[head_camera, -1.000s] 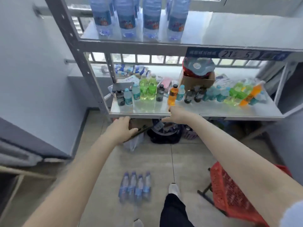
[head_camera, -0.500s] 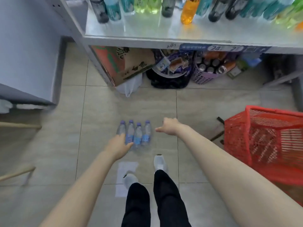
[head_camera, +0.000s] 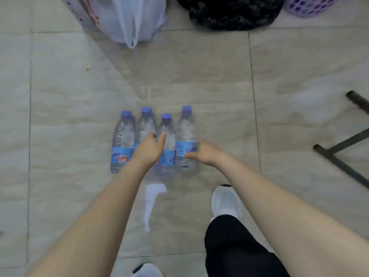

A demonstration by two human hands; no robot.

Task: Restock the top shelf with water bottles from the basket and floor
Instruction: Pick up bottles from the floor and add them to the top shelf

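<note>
Head view: camera swung down to floor (head_camera: pixel 79 116); both hands now reached four water bottles (head_camera: pixel 122 136) lying there. Left hand (head_camera: pixel 148 150) open over middle pair; right hand (head_camera: pixel 204 153) against rightmost one, grip unclear. Pickup imminent, none lifted

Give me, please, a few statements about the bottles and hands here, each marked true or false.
1. Four water bottles lie side by side on the floor. True.
2. Their caps are red. False: they are purple.
3. The left hand reaches over the middle of the row. True.
4. The right hand holds a bottle up in the air. False: it is at the rightmost bottle, which lies on the floor.
5. A white plastic bag lies beyond the caps. True.
</note>
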